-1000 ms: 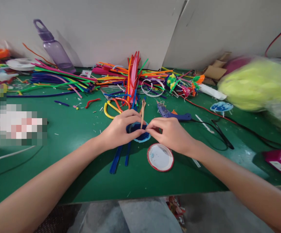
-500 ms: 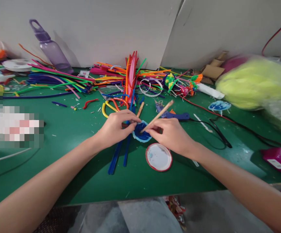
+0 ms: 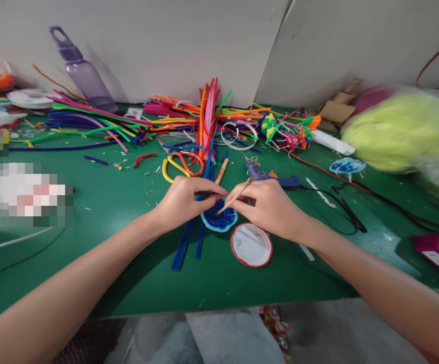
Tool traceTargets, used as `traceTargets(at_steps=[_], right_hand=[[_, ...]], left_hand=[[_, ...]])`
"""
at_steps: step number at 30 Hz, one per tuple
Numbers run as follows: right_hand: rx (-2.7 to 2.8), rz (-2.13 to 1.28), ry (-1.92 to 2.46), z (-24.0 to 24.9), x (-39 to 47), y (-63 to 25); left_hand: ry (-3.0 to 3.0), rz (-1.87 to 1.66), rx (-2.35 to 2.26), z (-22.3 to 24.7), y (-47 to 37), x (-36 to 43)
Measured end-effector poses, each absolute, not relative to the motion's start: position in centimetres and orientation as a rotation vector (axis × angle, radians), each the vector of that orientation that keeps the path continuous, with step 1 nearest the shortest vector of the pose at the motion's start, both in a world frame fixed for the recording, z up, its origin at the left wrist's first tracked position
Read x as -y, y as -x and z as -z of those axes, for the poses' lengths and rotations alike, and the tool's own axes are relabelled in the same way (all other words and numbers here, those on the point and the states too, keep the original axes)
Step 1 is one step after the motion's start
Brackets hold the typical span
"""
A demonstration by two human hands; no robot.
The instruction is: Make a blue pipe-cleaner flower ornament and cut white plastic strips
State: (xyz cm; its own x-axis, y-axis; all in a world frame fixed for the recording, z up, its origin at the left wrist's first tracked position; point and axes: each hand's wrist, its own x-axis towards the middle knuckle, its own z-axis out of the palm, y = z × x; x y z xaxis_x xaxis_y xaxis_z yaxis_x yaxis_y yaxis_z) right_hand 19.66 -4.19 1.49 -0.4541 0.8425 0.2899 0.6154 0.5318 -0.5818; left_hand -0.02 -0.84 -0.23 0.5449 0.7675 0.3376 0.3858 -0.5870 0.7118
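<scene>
A blue fuzzy disc with a pale blue rim [image 3: 219,226] is pinched at its left and far edge by my left hand [image 3: 183,202], thumb and fingers closed. My right hand [image 3: 272,207] is closed around a thin wooden stick [image 3: 238,196], whose lower end rests on the disc's blue middle. The fingertips of both hands meet at the disc's far edge, which they partly hide. Just nearer than my right hand lies a white lid with a red rim [image 3: 251,245]. Blue pipe cleaners [image 3: 183,245] lie under and beside the disc.
Beyond my hands lie scissors [image 3: 166,169], a blue glue gun [image 3: 280,179] with its cable, and heaps of coloured pipe cleaners [image 3: 208,121]. A purple bottle [image 3: 88,81] stands back left. To the right are a similar blue piece [image 3: 347,165], a bagged yellow bundle [image 3: 390,131] and a magenta box [image 3: 437,253].
My right hand has moved closer to my left, so the fingertips now meet. The disc has shifted slightly down and tilted to show more of its face. The stick lies lower.
</scene>
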Motion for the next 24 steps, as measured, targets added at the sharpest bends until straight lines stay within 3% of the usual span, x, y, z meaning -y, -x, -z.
traceTargets(at_steps=[14, 24], right_hand=[[2.398, -0.334, 0.932, -0.4, 3.6, -19.7], [2.433, -0.416, 0.883, -1.1, 2.8, -19.7]], left_hand=[[-2.085, -0.877, -0.876, 0.8, -0.1, 0.7], [-2.050, -0.871, -0.832, 0.9, -0.2, 0.6]])
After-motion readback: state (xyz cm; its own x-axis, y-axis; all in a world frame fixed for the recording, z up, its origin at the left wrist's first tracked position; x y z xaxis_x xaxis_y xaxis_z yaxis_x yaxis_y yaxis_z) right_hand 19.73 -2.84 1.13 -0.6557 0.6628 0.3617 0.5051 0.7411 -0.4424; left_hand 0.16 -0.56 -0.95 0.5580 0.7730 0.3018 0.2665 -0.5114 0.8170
